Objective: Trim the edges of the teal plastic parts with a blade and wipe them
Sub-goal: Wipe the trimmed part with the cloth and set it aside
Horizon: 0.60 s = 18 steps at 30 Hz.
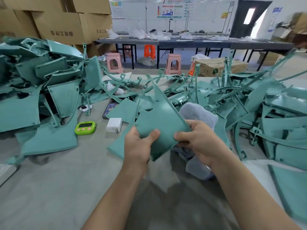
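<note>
Above the table [66, 171], the left hand [139, 143] and right hand [197, 143] are both gripping the teal part [159, 117] by its near end, its tip pointing far, with the cloth [197, 113] lying just beside the right hand.

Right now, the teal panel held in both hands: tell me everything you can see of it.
The teal panel is a flat, matte plastic sheet, roughly wedge-shaped, narrowing to a point at its far end. Its left edge has a cut-out notch, and there are small studs or holes higher up. It is held off the table, tilted, wide end toward the person. The left hand grips the near edge, thumb on the face. The right hand pinches the right corner.
</note>
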### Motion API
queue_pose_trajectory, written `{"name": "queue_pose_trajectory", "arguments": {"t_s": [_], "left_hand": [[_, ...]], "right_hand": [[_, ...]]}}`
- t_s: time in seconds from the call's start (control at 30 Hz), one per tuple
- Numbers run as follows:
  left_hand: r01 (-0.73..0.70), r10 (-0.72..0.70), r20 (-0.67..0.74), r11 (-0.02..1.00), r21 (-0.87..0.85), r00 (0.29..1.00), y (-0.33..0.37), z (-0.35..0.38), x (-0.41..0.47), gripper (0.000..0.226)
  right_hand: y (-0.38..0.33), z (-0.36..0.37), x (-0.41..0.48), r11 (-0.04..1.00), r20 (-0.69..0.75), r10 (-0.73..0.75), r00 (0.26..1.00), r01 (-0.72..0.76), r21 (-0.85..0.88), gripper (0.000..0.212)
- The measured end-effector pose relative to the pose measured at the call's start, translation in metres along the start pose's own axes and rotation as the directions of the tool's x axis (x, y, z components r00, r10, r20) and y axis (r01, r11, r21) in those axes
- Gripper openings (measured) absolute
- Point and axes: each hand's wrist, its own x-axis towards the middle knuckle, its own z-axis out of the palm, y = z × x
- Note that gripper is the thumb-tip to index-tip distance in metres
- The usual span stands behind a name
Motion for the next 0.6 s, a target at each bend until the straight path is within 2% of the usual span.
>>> {"name": "queue_pose_trajectory", "arguments": {"t_s": [0.07, 0.13, 0.2, 0.27, 0.3, 0.37, 0.47, 0.53, 0.6], "left_hand": [[-0.155, 0.155, 0.013, 0.971, 0.181, 0.988, 0.003, -0.005, -0.003, 0.021], [-0.24, 0.248, 0.023, 0.902, 0.358, 0.968, 0.009, -0.004, -0.008, 0.031], [-0.27, 0.3, -0.003, 0.861, 0.431, 0.954, 0.017, -0.001, -0.01, 0.049], [-0.281, 0.32, 0.002, 0.828, 0.486, 0.947, 0.026, 0.002, -0.009, 0.066], [-0.275, 0.312, 0.011, 0.821, 0.5, 0.95, 0.032, 0.006, -0.01, 0.068], [-0.208, 0.213, 0.037, 0.879, 0.428, 0.976, 0.045, 0.016, -0.015, 0.06], [-0.092, 0.051, 0.193, 0.974, 0.208, 0.98, 0.058, 0.029, -0.038, 0.015], [-0.051, -0.022, 0.35, 0.979, 0.198, 0.937, 0.059, 0.032, -0.061, 0.029], [-0.081, -0.033, 0.405, 0.962, 0.261, 0.914, 0.059, 0.034, -0.08, 0.031]], "right_hand": [[-0.004, -0.004, -0.004, 0.982, 0.023, 0.045, 0.999, -0.04, -0.184, 0.023], [-0.004, -0.002, -0.009, 0.967, 0.005, 0.061, 0.998, -0.058, -0.247, 0.015], [-0.003, 0.004, -0.017, 0.989, -0.028, 0.036, 0.999, -0.04, -0.142, 0.008], [-0.002, 0.011, -0.026, 1.0, -0.079, 0.009, 0.997, -0.008, 0.009, 0.012], [-0.002, 0.014, -0.032, 0.998, -0.123, -0.01, 0.992, 0.018, 0.065, 0.014], [-0.004, 0.018, -0.044, 0.988, -0.261, -0.039, 0.965, 0.077, 0.137, 0.017], [-0.011, 0.017, -0.064, 0.965, -0.463, 0.001, 0.887, 0.121, 0.233, 0.019], [-0.012, 0.013, -0.083, 0.942, -0.515, 0.082, 0.853, 0.103, 0.32, 0.024], [-0.01, 0.004, -0.105, 0.932, -0.508, 0.14, 0.85, 0.061, 0.358, 0.026]]}}
